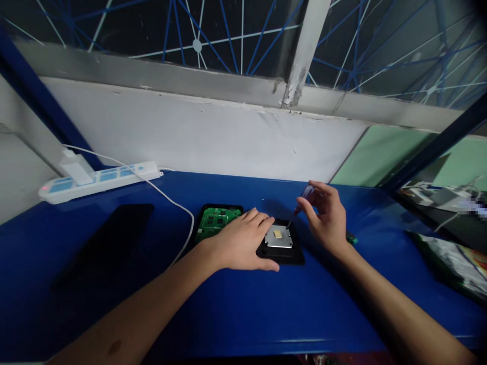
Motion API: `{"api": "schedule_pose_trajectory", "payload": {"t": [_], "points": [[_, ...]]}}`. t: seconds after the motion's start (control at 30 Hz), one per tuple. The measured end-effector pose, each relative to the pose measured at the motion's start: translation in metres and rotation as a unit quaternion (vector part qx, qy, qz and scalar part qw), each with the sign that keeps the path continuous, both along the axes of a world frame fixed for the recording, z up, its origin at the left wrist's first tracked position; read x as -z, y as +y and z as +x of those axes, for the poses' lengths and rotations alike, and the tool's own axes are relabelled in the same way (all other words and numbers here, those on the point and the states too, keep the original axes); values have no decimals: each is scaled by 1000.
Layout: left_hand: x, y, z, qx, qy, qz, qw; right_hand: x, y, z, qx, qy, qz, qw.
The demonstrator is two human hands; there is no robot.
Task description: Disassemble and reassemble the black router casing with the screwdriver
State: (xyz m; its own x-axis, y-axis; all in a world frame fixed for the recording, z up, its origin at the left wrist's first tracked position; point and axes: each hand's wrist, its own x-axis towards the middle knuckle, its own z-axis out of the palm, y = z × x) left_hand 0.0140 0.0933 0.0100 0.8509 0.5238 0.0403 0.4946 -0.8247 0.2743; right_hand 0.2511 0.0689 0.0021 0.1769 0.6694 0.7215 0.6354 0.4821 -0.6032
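Observation:
My left hand [245, 241] lies with outstretched fingers over the left part of a black plastic cover [297, 257], steadying it against the table. Fixed in the cover is a silver metal plate [283, 242] with a small yellowish pad [278, 234] at its middle. In my right hand [327, 215] is a screwdriver [307, 191] with a translucent purplish handle, pinched between thumb and fingers. Its shaft slants down to the plate's upper right corner; whether the tip sits in a screw I cannot tell. A green circuit board [216, 219] in a black housing lies left of the cover, partly behind my left hand.
A white power strip [102, 182] with a plugged-in charger [77, 167] stands at the back left. Its white cable [167, 195] curves towards my left forearm. A dark flat object [110, 238] lies at left, a shiny packet [452, 263] at right. Tiny bits lie behind the cover.

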Motion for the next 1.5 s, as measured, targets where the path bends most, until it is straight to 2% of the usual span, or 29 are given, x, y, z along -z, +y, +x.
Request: {"api": "schedule_pose_trajectory", "payload": {"t": [0.23,0.63,0.8,1.1,1.37,1.5], "points": [[3,1,1,0,-2,-7,1000,-3,-4,-5,-2,8,-9,1000],[2,0,0,3,-14,-16,1000,-6,-5,-7,-59,38,-11,997],[1,0,0,1,-9,-16,1000,-10,-1,-5,-30,58,35,997],[3,1,0,-4,-20,-26,999,-17,-5,-7,-4,85,-20,996],[-4,0,1,-1,-20,-34,999,-16,-11,-14,-118,85,-62,987],[-3,1,1,-5,-24,-30,999,-11,-12,-16,-115,52,-52,991]]}}
